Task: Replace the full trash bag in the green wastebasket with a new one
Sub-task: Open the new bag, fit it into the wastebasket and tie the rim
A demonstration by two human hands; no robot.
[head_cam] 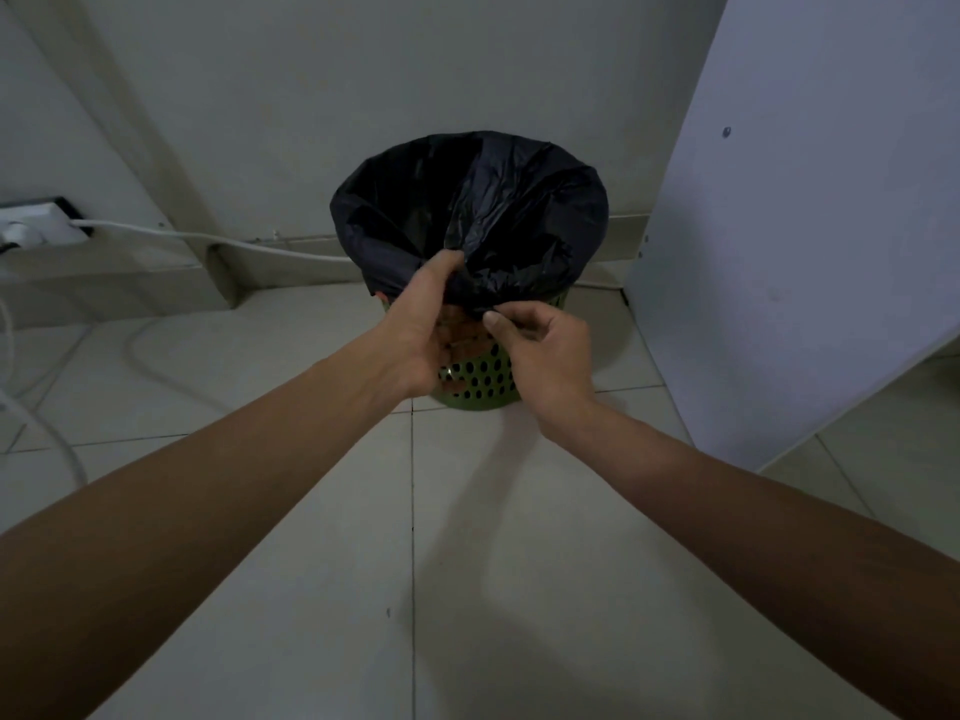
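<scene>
A green wastebasket (480, 387) with round holes stands on the tiled floor against the wall. A black trash bag (524, 220) lines it, its mouth stretched over the rim and partly crumpled on the right side. My left hand (421, 324) grips the bag's near edge at the rim, thumb on top of the plastic. Just to its right, my right hand (545, 356) pinches the same near edge between thumb and fingers. Something orange shows through the basket's holes behind my left hand; I cannot tell what it is.
A white panel (810, 241) leans close on the right of the basket. A power strip (36, 226) sits by the wall at the left, with white cables (218, 241) running along the baseboard and across the floor.
</scene>
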